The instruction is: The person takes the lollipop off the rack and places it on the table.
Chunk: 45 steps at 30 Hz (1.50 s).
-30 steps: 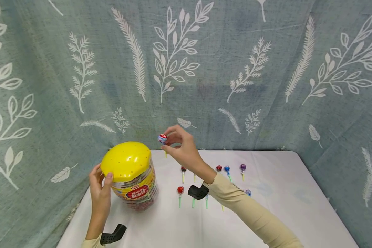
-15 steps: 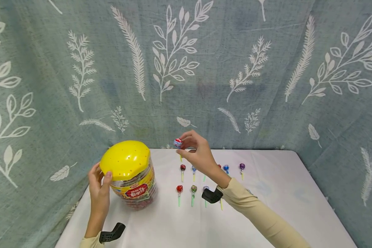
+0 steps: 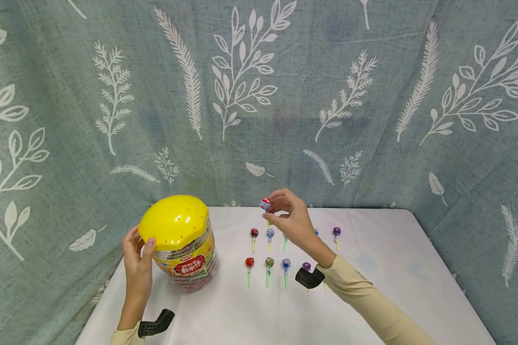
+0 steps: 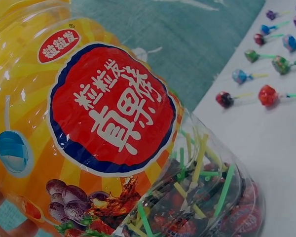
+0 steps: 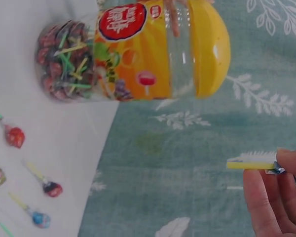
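Note:
In the head view my right hand (image 3: 292, 218) pinches a lollipop (image 3: 265, 203) between thumb and fingers, its red, white and blue head up and its yellow stick down. That hand is above the back row of lollipops. In the right wrist view the yellow stick (image 5: 250, 165) shows between the fingers, and the head is mostly cut off. My left hand (image 3: 138, 261) holds the left side of a large plastic candy jar (image 3: 191, 266), thumb against the yellow lid (image 3: 176, 221). Many lollipops fill the jar's lower part (image 4: 207, 197) in the left wrist view.
Lollipops lie in two rows on the white table (image 3: 250, 316). A red one (image 3: 250, 262) starts the front row, a dark red one (image 3: 254, 232) the back row, and a purple one (image 3: 336, 231) lies far right. A patterned curtain (image 3: 259, 105) surrounds the table.
My right hand has moved to the right and slightly down with the lollipop, away from the jar. The left hand and the jar have stayed in place.

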### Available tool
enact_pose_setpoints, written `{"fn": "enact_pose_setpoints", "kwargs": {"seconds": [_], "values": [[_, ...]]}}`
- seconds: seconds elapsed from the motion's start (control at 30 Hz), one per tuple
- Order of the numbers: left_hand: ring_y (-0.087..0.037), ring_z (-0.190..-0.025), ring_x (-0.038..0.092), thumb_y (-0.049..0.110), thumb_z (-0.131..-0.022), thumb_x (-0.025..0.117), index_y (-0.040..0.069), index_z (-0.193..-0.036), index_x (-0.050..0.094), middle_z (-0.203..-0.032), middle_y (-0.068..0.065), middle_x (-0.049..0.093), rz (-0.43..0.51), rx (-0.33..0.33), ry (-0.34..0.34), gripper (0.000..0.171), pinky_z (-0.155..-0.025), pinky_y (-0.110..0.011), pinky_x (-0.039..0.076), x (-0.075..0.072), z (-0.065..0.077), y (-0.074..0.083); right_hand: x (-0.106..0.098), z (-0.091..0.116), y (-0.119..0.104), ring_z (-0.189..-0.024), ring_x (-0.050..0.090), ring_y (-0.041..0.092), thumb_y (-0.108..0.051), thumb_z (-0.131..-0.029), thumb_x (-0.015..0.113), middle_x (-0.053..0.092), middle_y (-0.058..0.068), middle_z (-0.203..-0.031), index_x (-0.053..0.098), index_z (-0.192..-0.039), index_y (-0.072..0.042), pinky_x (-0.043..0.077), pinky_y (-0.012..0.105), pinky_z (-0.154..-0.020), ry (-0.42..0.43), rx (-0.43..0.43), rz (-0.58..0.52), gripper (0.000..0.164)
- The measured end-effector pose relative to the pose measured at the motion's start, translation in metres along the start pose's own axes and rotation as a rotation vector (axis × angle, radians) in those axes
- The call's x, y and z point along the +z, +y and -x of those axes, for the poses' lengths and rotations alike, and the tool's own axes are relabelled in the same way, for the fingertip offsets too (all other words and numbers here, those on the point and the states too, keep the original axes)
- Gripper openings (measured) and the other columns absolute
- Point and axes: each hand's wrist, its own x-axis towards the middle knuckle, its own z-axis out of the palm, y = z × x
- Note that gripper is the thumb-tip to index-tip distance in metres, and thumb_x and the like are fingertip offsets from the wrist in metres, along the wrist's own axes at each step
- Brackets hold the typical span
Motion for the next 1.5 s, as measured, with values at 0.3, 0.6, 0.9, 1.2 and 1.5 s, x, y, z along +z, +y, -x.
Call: {"fn": "enact_pose_setpoints", "kwargs": {"seconds": [0.3,0.6,0.9,1.2,1.5], "values": [[-0.018,-0.128,0.032,0.021,-0.094,0.048,0.024,-0.145,0.026,-0.139,0.002,0.035,-0.001,0.011,-0.003,0.055,-0.105,-0.044,0.025,0.0,0.0,-0.001,-0.021,0.011,0.013,-0.082,0.061,0.039,0.01,-0.079,0.067,0.062,0.027,-0.091,0.054,-0.109,0.007,0.053,0.028,-0.062,0.042,0.012,0.03,0.033],[-0.017,-0.127,0.033,0.019,-0.094,0.048,0.023,-0.144,0.026,-0.137,0.002,0.036,0.005,0.025,-0.008,0.055,-0.103,-0.041,0.027,0.0,-0.001,-0.002,-0.046,0.022,0.027,-0.084,0.06,0.04,0.009,-0.079,0.069,0.061,0.027,-0.091,0.054,-0.109,0.006,0.052,0.027,-0.06,0.088,0.07,0.07,0.034],[-0.017,-0.127,0.033,0.021,-0.095,0.048,0.025,-0.144,0.026,-0.136,0.002,0.037,-0.011,0.018,-0.008,0.054,-0.103,-0.042,0.026,0.0,-0.001,-0.003,-0.072,0.038,0.039,-0.084,0.06,0.039,0.007,-0.079,0.069,0.06,0.026,-0.089,0.055,-0.11,0.006,0.052,0.028,-0.06,0.129,0.129,0.141,0.033],[-0.02,-0.13,0.033,0.023,-0.095,0.048,0.027,-0.144,0.027,-0.138,-0.001,0.036,-0.038,0.018,-0.006,0.053,-0.105,-0.048,0.025,-0.003,-0.001,-0.004,-0.096,0.054,0.056,-0.077,0.061,0.038,0.008,-0.079,0.069,0.06,0.025,-0.087,0.054,-0.109,0.007,0.054,0.034,-0.06,0.168,0.181,0.214,0.034],[-0.018,-0.128,0.033,0.022,-0.095,0.048,0.026,-0.144,0.027,-0.138,0.0,0.037,-0.052,0.021,0.0,0.053,-0.105,-0.045,0.027,-0.001,0.0,-0.001,-0.129,0.069,0.107,-0.075,0.062,0.026,0.005,-0.078,0.071,0.059,0.022,-0.088,0.055,-0.11,0.003,0.054,0.031,-0.058,0.206,0.31,0.253,0.036]]}}
